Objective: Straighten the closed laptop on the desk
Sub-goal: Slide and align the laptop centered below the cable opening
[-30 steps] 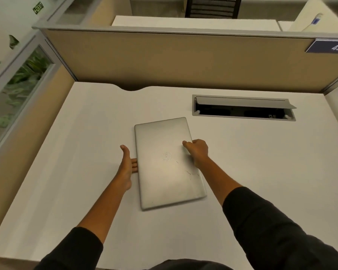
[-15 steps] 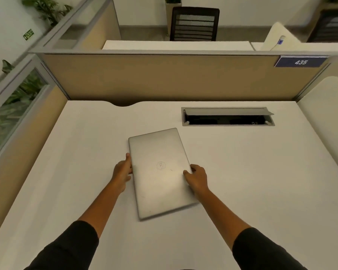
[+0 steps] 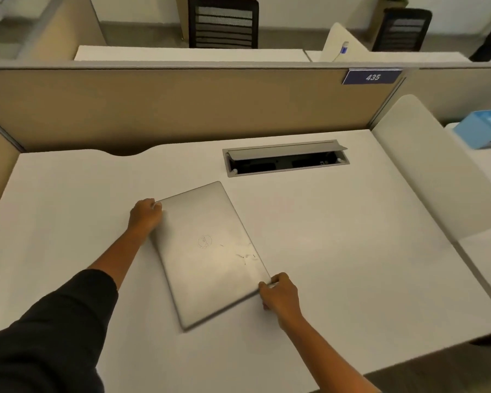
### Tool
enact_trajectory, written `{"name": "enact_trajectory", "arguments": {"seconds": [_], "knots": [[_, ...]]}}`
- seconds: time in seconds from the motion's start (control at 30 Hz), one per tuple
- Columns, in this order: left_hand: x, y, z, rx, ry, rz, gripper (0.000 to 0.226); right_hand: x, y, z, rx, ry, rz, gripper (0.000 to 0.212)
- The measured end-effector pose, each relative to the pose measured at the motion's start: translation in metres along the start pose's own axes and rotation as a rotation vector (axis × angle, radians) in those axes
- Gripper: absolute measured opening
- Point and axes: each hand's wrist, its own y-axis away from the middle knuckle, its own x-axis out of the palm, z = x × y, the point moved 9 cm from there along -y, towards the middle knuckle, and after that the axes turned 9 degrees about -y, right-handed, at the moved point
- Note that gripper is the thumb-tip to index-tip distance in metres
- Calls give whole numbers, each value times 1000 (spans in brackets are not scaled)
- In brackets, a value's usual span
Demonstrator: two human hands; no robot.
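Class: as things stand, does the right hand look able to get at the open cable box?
Probably yes: bare desk lies between the right hand and the cable box, but that hand now grips the laptop.

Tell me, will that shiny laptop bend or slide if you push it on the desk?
The laptop looks like a closed, flat metal slab, so it probably stays stiff rather than bending. It lies flat on the smooth white desk, so it likely slides and turns easily. The left hand and right hand hold opposite corners, which should help twist it.
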Motion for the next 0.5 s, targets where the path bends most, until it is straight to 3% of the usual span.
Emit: {"name": "enact_trajectory", "arguments": {"seconds": [0.07,0.17,0.3,0.5], "knots": [[2,-8,-3,38,-64,10,39,7,4,-7,92,-166,29,22],[8,-21,-3,55,-91,50,32,21,8,-8,185,-363,64,31],[10,-26,-4,87,-131,41,26,32,10,-6,214,-405,84,36],[16,-28,-1,114,-223,0,43,35,8,4,172,-346,25,44]]}}
